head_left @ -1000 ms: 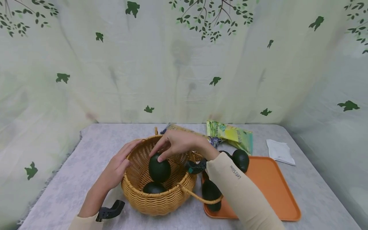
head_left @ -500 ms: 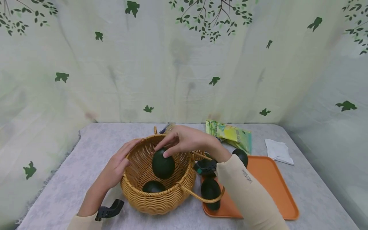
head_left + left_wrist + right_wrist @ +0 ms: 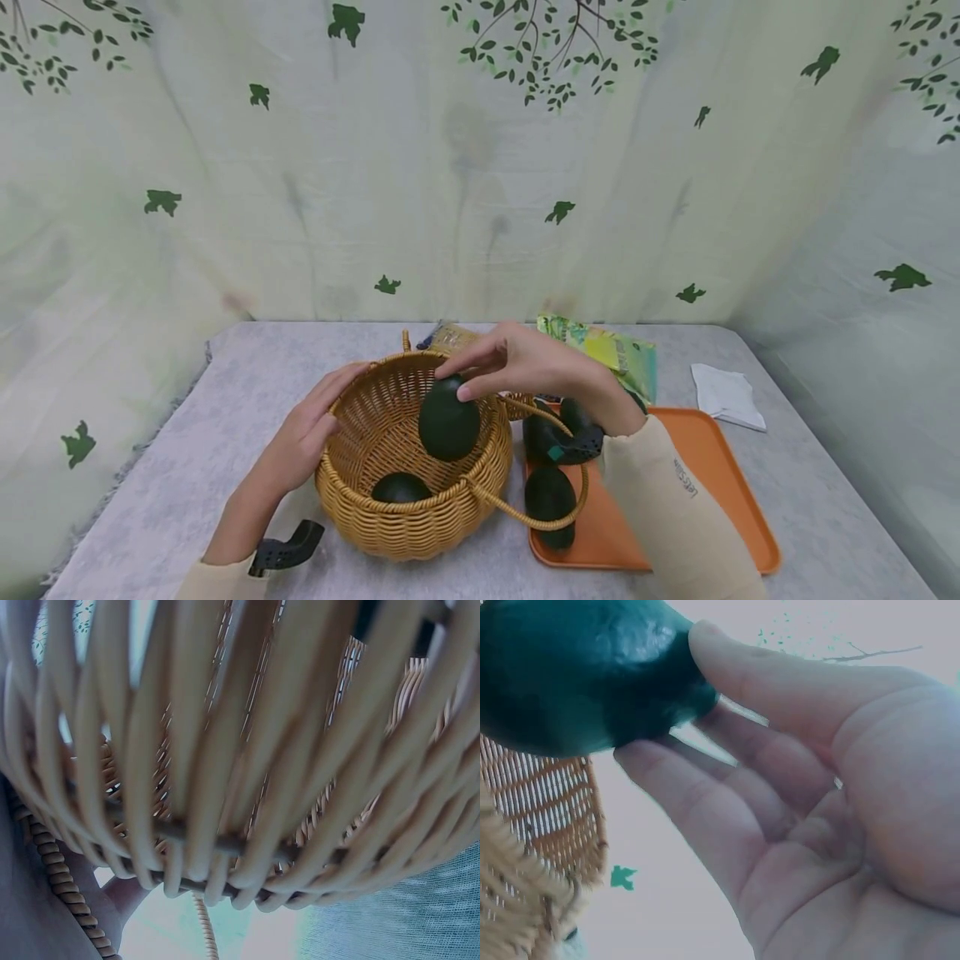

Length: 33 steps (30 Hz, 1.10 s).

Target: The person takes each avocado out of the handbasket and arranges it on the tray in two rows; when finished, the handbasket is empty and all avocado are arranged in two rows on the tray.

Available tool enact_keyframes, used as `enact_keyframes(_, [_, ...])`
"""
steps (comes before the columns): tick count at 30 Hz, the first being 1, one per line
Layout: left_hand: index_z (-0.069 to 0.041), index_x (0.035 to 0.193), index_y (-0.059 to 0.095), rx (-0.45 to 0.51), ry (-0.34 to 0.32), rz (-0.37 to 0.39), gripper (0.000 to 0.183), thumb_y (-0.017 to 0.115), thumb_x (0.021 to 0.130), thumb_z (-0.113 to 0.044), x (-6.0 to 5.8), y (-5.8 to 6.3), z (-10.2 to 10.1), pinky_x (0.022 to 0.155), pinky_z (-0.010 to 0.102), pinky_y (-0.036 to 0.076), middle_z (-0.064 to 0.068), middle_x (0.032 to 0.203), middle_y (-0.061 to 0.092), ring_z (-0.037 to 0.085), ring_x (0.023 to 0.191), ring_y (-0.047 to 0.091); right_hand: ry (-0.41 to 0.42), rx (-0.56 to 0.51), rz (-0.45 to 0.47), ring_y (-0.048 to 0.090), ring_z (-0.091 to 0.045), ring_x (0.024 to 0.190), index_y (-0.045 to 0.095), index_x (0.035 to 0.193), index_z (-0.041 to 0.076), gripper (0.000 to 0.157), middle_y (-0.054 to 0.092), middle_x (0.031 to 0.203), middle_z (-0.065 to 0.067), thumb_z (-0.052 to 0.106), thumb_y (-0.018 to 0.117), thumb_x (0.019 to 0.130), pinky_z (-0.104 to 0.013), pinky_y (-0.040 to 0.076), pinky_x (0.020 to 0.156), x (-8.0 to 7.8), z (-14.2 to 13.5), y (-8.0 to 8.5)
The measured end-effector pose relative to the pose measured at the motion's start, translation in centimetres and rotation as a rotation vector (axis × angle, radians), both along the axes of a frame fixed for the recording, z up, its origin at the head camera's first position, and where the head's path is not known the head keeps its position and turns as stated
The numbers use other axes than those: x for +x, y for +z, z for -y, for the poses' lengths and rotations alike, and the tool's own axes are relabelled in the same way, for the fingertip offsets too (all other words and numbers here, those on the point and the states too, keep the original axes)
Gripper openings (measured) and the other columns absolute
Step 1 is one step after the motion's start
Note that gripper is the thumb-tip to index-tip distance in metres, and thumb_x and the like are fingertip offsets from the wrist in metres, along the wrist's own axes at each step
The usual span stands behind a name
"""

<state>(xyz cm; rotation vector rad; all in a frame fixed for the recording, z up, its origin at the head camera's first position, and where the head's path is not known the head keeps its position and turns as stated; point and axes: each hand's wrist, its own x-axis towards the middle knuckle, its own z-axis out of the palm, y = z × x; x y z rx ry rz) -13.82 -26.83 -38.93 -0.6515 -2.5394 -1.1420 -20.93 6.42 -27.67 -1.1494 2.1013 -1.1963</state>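
Observation:
In the head view my right hand (image 3: 525, 362) pinches a dark green avocado (image 3: 450, 421) by its upper end, thumb on one side and fingers on the other. This avocado (image 3: 585, 675) hangs over the right part of a round wicker basket (image 3: 412, 533). Another avocado (image 3: 401, 487) lies at the basket's front inside. My left hand (image 3: 307, 433) holds the basket's left rim, its fingers reaching along the edge. In the left wrist view the wicker wall (image 3: 240, 750) fills most of the picture, and a twisted handle (image 3: 64, 885) crosses beside the hand.
Right of the basket an orange tray (image 3: 705, 492) bears several avocados (image 3: 550, 500), partly behind the right wrist and a drooping basket handle (image 3: 525, 521). Behind are a green-yellow packet (image 3: 622, 354) and a gold wrapper (image 3: 453, 336). A white packet (image 3: 727, 396) lies at the right.
My right hand has moved right and slightly up with the avocado, away from the one at the basket's front. The left hand has stayed at the rim.

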Motion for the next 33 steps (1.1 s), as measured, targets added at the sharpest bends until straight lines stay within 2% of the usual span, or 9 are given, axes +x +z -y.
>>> enact_keyframes(6, [-0.015,0.159,0.041,0.005,-0.002,-0.003,0.074,0.035,0.09,0.012,0.0,0.1,0.0,0.107,0.006,0.023,0.011,0.157,0.045,0.006,0.143,0.038,-0.028,-0.051,0.025,0.067,-0.012,0.12,0.075,0.129,0.021,0.034,0.071,0.132,0.006,0.018,0.075,0.095,-0.035,0.056,0.095,0.4,-1.7,-0.1])
enact_keyframes(14, [-0.014,0.159,0.041,0.008,-0.002,-0.007,0.074,0.035,0.089,0.012,-0.1,0.0,0.1,0.107,0.006,0.023,0.012,0.157,0.045,0.0,0.142,0.036,-0.076,-0.111,0.037,0.065,-0.016,0.125,0.074,0.13,0.015,0.035,0.071,0.133,0.0,0.016,0.075,0.095,-0.037,0.055,0.098,1.0,-3.8,0.2])
enact_keyframes(17, [-0.013,0.158,0.042,0.009,-0.004,-0.011,0.074,0.035,0.089,0.012,-0.2,0.0,0.0,0.107,0.006,0.023,0.012,0.157,0.045,0.0,0.142,0.036,-0.109,-0.108,0.016,0.063,-0.016,0.127,0.073,0.13,0.014,0.036,0.071,0.132,0.0,0.018,0.076,0.094,-0.037,0.055,0.097,1.3,-4.8,0.2])
enact_keyframes(22, [-0.015,0.158,0.042,0.003,-0.002,-0.013,0.073,0.035,0.09,0.012,-0.2,0.0,0.1,0.107,0.006,0.022,0.011,0.157,0.045,-0.001,0.143,0.035,-0.19,-0.068,0.014,0.064,-0.013,0.125,0.075,0.128,0.023,0.035,0.072,0.13,0.005,0.024,0.077,0.093,-0.036,0.056,0.094,1.9,-6.5,0.1])
enact_keyframes(26, [-0.015,0.159,0.041,-0.003,0.003,-0.006,0.074,0.035,0.09,0.011,-0.2,0.0,0.1,0.107,0.006,0.023,0.01,0.158,0.044,0.001,0.143,0.036,-0.215,-0.073,0.022,0.065,-0.014,0.122,0.074,0.129,0.02,0.036,0.072,0.131,0.001,0.024,0.076,0.094,-0.034,0.056,0.092,2.2,-8.1,-0.4])
enact_keyframes(29, [-0.015,0.159,0.041,-0.001,0.002,-0.002,0.074,0.035,0.09,0.011,-0.2,0.0,0.0,0.107,0.006,0.023,0.01,0.158,0.044,0.001,0.143,0.036,-0.233,-0.075,0.026,0.068,-0.012,0.095,0.074,0.13,0.017,0.036,0.075,0.123,-0.002,0.022,0.075,0.095,-0.032,0.054,0.084,2.5,-9.3,-1.0])
enact_keyframes(31, [-0.014,0.158,0.041,0.005,-0.003,-0.008,0.074,0.034,0.09,0.012,-0.2,0.0,0.0,0.108,0.006,0.022,0.011,0.157,0.045,0.0,0.143,0.036,-0.25,-0.071,0.032,0.06,-0.015,0.077,0.074,0.13,0.017,0.035,0.076,0.118,-0.002,0.021,0.074,0.096,-0.032,0.051,0.079,2.7,-10.1,-1.5])
enact_keyframes(33, [-0.013,0.158,0.042,0.011,-0.01,-0.015,0.073,0.034,0.09,0.012,-0.2,0.0,0.0,0.108,0.006,0.022,0.012,0.157,0.045,-0.001,0.143,0.036,-0.275,-0.069,0.045,0.044,-0.02,0.061,0.074,0.13,0.016,0.034,0.077,0.095,-0.003,0.02,0.073,0.096,-0.034,0.049,0.074,2.8,-11.0,-2.0])
